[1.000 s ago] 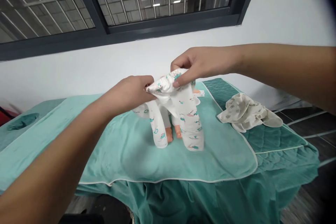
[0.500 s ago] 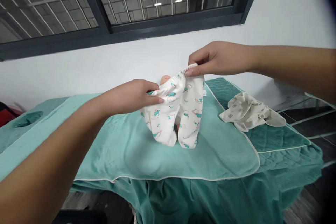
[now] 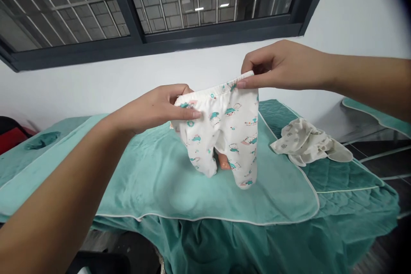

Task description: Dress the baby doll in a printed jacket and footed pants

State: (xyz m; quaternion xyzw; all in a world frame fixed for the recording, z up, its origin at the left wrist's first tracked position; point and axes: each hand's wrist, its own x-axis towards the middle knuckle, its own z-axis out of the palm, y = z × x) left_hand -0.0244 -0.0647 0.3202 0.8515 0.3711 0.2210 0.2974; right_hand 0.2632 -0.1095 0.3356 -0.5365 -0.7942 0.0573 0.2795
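Note:
A pair of white baby pants (image 3: pixel 221 124) with a teal and pink print hangs spread between my hands above the bed. My left hand (image 3: pixel 170 105) pinches one end of the waistband, thumb in front. The other end of the waistband is pinched by my right hand (image 3: pixel 272 66), which is held higher, so the waist slants. Both legs dangle downward. Behind the pants, a small skin-coloured part of what looks like a doll (image 3: pixel 224 161) shows between the legs; the rest of it is hidden.
A light teal blanket (image 3: pixel 144 180) with white piping covers the bed, over a darker green quilted cover (image 3: pixel 340 177). Crumpled white printed cloth (image 3: pixel 310 143) lies at the right. A barred window (image 3: pixel 199 4) is in the wall behind. A metal rack stands at far right.
The pants have been drawn wider and flatter between my hands, and their waistband is straighter. The rounded top of the doll that showed above the waistband is now covered.

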